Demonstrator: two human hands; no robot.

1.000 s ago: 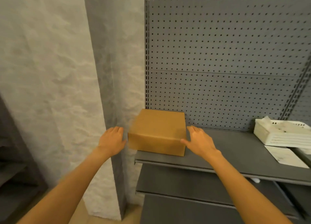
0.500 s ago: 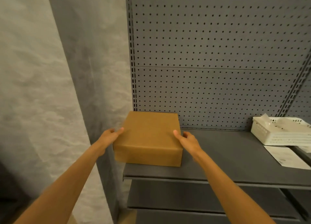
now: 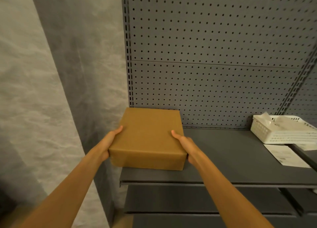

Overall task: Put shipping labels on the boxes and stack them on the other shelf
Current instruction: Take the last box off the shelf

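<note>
The cardboard box (image 3: 147, 138) sits at the left end of the grey shelf (image 3: 231, 159), and both hands are clamped on it. The left hand (image 3: 109, 142) wraps the box's left side with its thumb lying on the top face; the right hand (image 3: 184, 144) holds the right side the same way, thumb on top and fingers hidden down the side wall. Whether the box rests on the shelf or is just lifted off it cannot be told.

Behind the grip, the box's rear edge is close to the pegboard back panel (image 3: 214, 56). On the left-hand side the box pokes slightly beyond the shelf's end and the slotted upright, with only the pale wall (image 3: 34, 90) further out. Towards the person, the box's front face stands a little back from the shelf's front lip. To the right of the right hand lies a broad stretch of bare shelf, and well apart at its far end stand a white perforated basket (image 3: 281, 131) and a sheet of paper (image 3: 286, 156) lying flat in front of it.

Compared with half a second ago, both hands have slid forward along the box's sides, the thumbs now reach further over the top, and the box fills more of the view.
</note>
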